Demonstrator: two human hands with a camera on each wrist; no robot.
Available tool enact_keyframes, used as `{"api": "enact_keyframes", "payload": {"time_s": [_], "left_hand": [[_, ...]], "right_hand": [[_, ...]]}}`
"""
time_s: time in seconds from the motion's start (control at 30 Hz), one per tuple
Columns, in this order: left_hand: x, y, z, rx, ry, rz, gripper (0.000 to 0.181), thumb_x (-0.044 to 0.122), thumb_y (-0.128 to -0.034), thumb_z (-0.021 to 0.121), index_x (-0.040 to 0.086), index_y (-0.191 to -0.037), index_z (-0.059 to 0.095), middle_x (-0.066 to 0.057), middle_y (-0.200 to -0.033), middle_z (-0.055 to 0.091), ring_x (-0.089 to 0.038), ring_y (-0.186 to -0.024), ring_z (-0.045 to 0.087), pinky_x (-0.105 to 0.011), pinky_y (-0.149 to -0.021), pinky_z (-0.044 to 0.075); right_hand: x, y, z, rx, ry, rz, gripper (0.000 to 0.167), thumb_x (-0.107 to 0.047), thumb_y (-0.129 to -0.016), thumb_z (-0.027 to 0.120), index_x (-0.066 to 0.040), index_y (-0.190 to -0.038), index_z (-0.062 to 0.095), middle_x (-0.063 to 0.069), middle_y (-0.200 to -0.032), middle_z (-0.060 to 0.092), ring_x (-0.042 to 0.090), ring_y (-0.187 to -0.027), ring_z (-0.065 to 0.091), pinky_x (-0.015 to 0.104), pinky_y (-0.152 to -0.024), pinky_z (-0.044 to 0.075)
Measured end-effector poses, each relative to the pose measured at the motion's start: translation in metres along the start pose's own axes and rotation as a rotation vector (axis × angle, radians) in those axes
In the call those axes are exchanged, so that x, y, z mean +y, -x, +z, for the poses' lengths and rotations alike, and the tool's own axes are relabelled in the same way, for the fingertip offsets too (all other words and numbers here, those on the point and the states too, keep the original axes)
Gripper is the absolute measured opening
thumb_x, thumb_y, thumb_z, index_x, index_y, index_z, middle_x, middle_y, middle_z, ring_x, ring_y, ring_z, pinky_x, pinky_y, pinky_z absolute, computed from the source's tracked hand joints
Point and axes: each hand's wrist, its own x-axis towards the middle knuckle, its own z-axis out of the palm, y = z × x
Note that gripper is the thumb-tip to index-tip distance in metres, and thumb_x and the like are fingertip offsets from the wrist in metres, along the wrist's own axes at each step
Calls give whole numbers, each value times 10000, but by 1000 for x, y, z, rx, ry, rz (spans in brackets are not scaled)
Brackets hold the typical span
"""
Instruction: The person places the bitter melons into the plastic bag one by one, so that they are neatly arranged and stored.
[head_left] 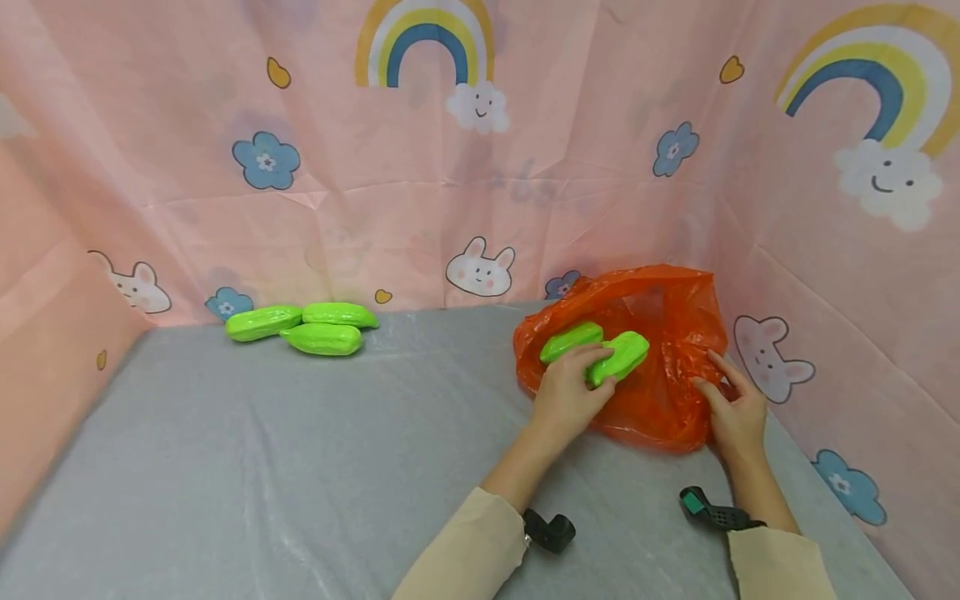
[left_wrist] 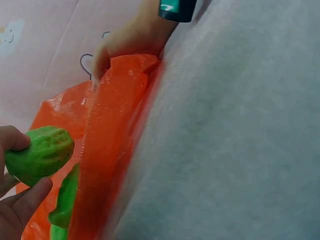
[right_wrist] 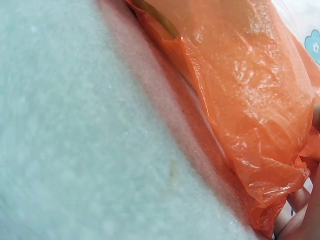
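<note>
My left hand (head_left: 568, 390) pinches a bright green, ridged bitter melon (head_left: 621, 357) between thumb and fingers at the mouth of an orange plastic bag (head_left: 652, 417). In the left wrist view the held bitter melon (left_wrist: 42, 154) shows its bumpy skin. Another bitter melon (head_left: 572, 340) lies inside the bag, just behind my left fingers; part of it is hidden. At the bag's right side, my right hand (head_left: 738, 408) grips the crumpled plastic edge. The right wrist view shows the bag (right_wrist: 240, 100) bunched at those fingers, which are partly cut off.
At the back left of the grey table cover (head_left: 225, 467), three bitter melons (head_left: 324, 339) lie close together. A pink printed cloth (head_left: 420, 200) stands as walls behind and at both sides, near the bag at the right. Each wrist wears a black camera (head_left: 551, 532).
</note>
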Motion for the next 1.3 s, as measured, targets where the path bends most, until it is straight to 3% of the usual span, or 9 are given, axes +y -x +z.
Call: {"api": "enact_keyframes", "payload": {"time_s": [0.53, 0.7, 1.0, 1.3], "left_hand": [[-5, 6, 18, -79, -57, -29, 384, 253, -926, 720, 218, -1307, 694, 53, -1313, 684, -97, -1229, 627, -231, -1056, 498], [-7, 8, 19, -74, -88, -35, 369, 258, -923, 726, 214, -1289, 706, 62, -1275, 710, -80, -1184, 647, -218, -1034, 503], [-11, 8, 20, -72, -146, -82, 358, 317, -917, 730, 264, -1271, 719, 101, -1193, 747, -77, -976, 697, -201, -852, 547], [-8, 9, 22, -61, -226, -117, 359, 351, -927, 721, 297, -1282, 713, 85, -1240, 715, -140, -1044, 715, -283, -859, 574]], "right_hand": [[-3, 4, 0, -8, 1, -21, 487, -159, -978, 657, -157, -1455, 563, -215, -1216, 596, -93, -888, 593, 19, -732, 495], [-3, 3, -1, -17, -4, -14, 493, -163, -978, 659, -150, -1460, 556, -235, -1202, 590, -96, -890, 595, 21, -729, 498], [-1, 3, -1, -17, 12, -31, 493, -161, -976, 658, -148, -1458, 558, -267, -1162, 584, -85, -872, 591, 23, -720, 498], [-1, 3, 0, 2, 16, -46, 477, -148, -970, 662, -144, -1439, 580, -264, -1155, 598, -85, -866, 593, 17, -726, 492]]}}
